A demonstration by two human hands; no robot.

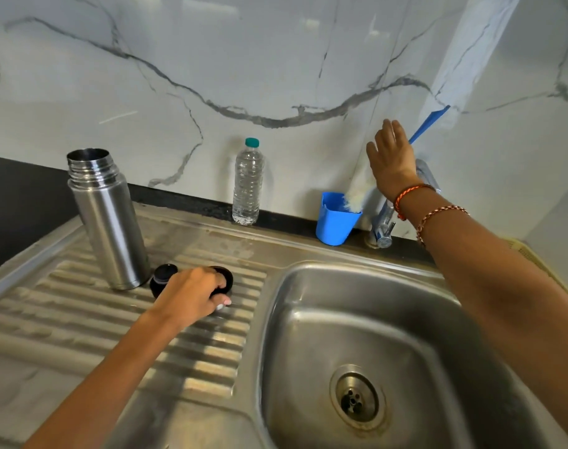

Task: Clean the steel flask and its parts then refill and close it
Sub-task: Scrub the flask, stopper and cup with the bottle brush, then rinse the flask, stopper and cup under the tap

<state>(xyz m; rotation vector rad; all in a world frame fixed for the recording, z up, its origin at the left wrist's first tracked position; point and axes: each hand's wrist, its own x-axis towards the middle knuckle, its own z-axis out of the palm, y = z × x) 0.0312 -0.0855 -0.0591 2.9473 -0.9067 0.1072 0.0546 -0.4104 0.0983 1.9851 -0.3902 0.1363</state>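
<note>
On drainboard (82,306): one flask (109,222), two black lids (192,280)

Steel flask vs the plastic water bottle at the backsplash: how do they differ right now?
The steel flask is opaque brushed metal; the plastic water bottle is clear and ribbed. The steel flask is uncapped, mouth open; the plastic water bottle carries a teal cap. The steel flask stands on the ridged drainboard; the plastic water bottle stands further back against the marble wall. Neither hand touches either one.
</note>
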